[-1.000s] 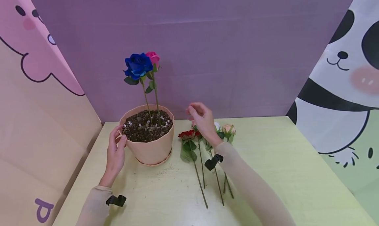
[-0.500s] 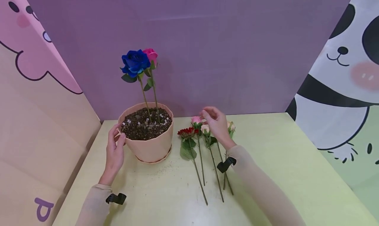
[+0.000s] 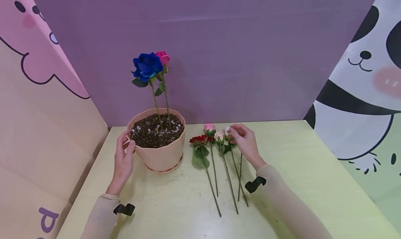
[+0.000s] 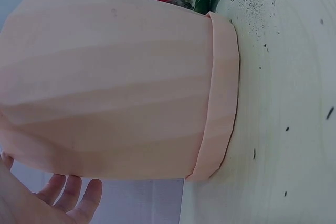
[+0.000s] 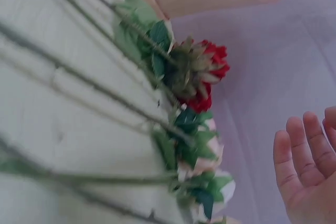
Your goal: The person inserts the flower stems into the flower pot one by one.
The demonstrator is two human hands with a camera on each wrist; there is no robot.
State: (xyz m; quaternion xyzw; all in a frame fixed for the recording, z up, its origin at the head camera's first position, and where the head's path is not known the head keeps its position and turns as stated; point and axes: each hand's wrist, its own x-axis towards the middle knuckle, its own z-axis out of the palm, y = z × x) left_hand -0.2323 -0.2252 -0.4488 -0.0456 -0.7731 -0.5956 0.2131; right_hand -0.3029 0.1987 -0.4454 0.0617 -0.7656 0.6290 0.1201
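A peach pot [image 3: 161,159] of dark soil [image 3: 150,133] bears an upright blue rose [image 3: 147,66] and pink rose [image 3: 163,58]. My left hand [image 3: 123,162] touches its left side near the rim, fingers relaxed; in the left wrist view several fingertips [image 4: 90,195] rest by the pot wall [image 4: 105,87]. My right hand [image 3: 247,145], fingers loosely bent, is over the rightmost cut flowers, beside a white rose [image 3: 227,130]; it partly hides them. In the right wrist view the hand [image 5: 310,177] is off the blooms, and no flower shows between its visible fingers.
Left of my right hand lie a red flower [image 3: 200,140], a light pink rose [image 3: 209,127] and a pale rose [image 3: 219,137], stems towards me. Soil crumbs dot the table [image 3: 175,197] near the pot. A purple backdrop [image 3: 235,58] stands behind.
My right hand has moved rightwards and lower across the flower heads, uncovering the light pink and pale roses and covering the peach one at the right. My left hand stays at the pot.
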